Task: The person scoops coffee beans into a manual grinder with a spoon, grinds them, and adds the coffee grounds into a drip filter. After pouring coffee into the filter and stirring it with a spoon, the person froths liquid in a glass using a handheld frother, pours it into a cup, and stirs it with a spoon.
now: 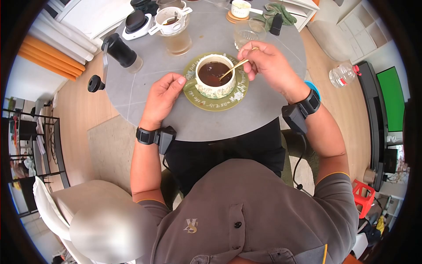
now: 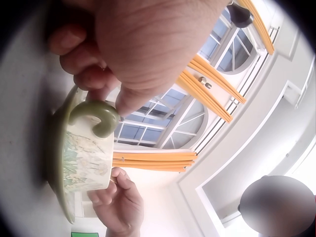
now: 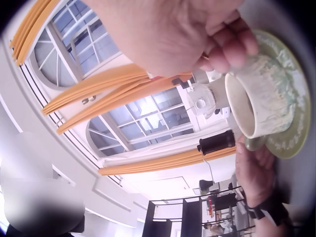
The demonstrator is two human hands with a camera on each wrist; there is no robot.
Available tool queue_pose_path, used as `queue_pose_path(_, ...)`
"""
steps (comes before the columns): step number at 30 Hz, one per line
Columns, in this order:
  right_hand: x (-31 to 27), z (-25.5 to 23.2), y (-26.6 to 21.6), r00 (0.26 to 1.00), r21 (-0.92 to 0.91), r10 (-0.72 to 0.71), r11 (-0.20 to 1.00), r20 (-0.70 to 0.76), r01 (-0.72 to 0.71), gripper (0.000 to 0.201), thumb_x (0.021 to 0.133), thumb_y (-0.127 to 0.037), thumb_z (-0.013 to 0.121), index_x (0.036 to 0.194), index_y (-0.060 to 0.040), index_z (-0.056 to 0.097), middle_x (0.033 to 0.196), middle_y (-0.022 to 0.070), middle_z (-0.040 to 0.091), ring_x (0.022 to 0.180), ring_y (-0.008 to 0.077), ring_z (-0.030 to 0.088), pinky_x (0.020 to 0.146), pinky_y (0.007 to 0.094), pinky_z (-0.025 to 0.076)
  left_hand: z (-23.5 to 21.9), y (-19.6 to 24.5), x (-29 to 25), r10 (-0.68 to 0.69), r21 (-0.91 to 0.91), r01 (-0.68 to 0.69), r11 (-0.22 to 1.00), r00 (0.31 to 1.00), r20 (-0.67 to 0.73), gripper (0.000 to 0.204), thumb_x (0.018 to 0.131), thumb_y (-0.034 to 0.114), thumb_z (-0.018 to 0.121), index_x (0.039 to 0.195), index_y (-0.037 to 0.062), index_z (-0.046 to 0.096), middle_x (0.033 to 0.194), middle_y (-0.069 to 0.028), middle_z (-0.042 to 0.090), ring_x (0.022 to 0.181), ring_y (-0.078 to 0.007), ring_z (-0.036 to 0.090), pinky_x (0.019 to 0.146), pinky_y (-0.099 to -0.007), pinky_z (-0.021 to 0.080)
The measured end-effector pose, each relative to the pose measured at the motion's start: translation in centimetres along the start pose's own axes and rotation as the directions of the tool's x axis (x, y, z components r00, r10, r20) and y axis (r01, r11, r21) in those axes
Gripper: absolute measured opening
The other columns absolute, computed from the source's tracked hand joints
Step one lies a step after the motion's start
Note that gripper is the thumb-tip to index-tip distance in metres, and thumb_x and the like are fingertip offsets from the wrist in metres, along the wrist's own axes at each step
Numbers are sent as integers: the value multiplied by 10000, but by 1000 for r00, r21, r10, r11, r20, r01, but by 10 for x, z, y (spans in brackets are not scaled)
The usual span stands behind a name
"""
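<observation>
A patterned cup [image 1: 214, 90] with dark brown liquid in it stands on a green saucer [image 1: 215, 104] with white lettering. My left hand [image 1: 163, 99] is at the cup's left side and pinches its green handle [image 2: 101, 116], thumb on top. From the right, my right hand [image 1: 270, 66] pinches a thin gold spoon [image 1: 237, 66] between thumb and fingers. The spoon slants down over the rim, its lower end dipping into the liquid. In the right wrist view the cup [image 3: 269, 98] shows from the side, and the spoon is mostly hidden behind the hand.
Behind the cup stand a glass [image 1: 249, 34], a brownish glass jug [image 1: 178, 43] with a white strainer [image 1: 170, 22] on top, and a black hand grinder [image 1: 119, 50]. A white scale [image 1: 137, 27], a small white pan [image 1: 241, 9] and a green cloth [image 1: 281, 14] lie farther back.
</observation>
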State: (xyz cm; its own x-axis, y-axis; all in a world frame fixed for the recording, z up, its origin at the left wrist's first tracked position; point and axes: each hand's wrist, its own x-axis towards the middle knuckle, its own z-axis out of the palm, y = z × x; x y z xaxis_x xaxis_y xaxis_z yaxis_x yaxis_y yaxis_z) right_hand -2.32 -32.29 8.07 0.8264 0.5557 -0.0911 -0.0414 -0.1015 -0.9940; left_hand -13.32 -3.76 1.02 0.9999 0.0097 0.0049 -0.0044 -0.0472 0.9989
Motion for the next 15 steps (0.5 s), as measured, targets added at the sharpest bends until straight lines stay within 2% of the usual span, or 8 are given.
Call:
queue_pose_path(4,0,-5,2,998,106,15,994,-55,-9,194,998,-197,556,989,-42,670,726,27,633,582,112,579,602,268,482,-1,0,0,-4,-4,4,1000,1000,7,247,1050,323,614,1020,83,664,695,114,430,592,1,321,512,-191,238)
queue_pose_path(6,-2,-6,-3,995,130,-37,990,-96,49,190,1001,-197,563,990,-42,672,748,29,640,612,113,590,626,264,484,0,-1,1,-3,2,3,1000,1000,3,252,1049,329,617,1024,83,665,698,112,436,592,2,325,514,-188,242)
queue_pose_path(13,-7,-11,-21,979,85,-176,979,-107,185,209,1008,-217,573,1016,-37,680,774,31,657,643,105,592,648,254,485,-1,0,0,-2,-10,2,1000,1000,8,253,1050,330,618,1031,83,667,700,113,439,594,3,330,514,-185,245)
queue_pose_path(15,-9,-12,-27,964,51,-244,967,-105,250,216,1011,-223,575,1018,-36,682,777,30,659,654,99,593,653,251,487,-1,2,0,-26,-44,27,999,1000,9,252,1045,288,640,1032,41,687,728,106,485,641,-5,370,567,-197,293)
